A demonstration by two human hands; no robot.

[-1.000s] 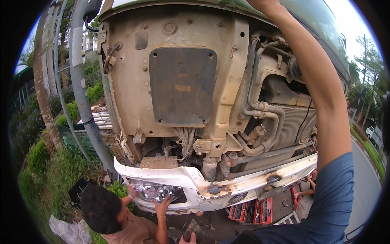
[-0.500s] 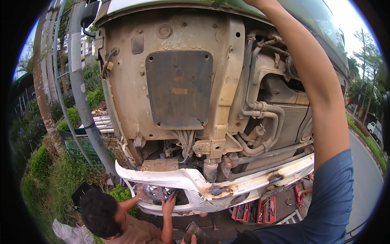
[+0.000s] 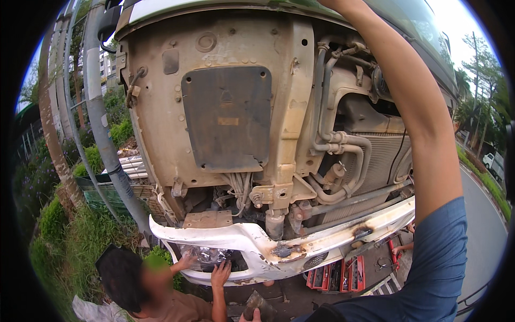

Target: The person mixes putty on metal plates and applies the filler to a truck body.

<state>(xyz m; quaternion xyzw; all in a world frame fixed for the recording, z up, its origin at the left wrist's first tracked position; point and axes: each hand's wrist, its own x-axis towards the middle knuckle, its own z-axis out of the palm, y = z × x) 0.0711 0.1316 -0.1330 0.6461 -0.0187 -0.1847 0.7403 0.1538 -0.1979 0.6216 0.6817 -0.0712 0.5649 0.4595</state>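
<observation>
At the bottom edge my left hand is closed round a dark, worn flat piece, its thumb laid over the face. What the piece is, I cannot make out. My right arm reaches up along the right side to the top edge. Only the base of my right hand shows, by the raised front of a truck; its fingers are out of frame. Below the bare front panel runs a scorched white bumper. A co-worker's two hands rest at a headlight in its left opening.
The co-worker crouches at lower left. A red toolbox with tools lies on the ground beyond the bumper. Another person's hand is near a red tool. A grey pole stands left; a road runs right.
The view has shifted slightly, so the truck sits a little further left. The co-worker's head has turned toward the right. My arm and the held piece keep about the same place.
</observation>
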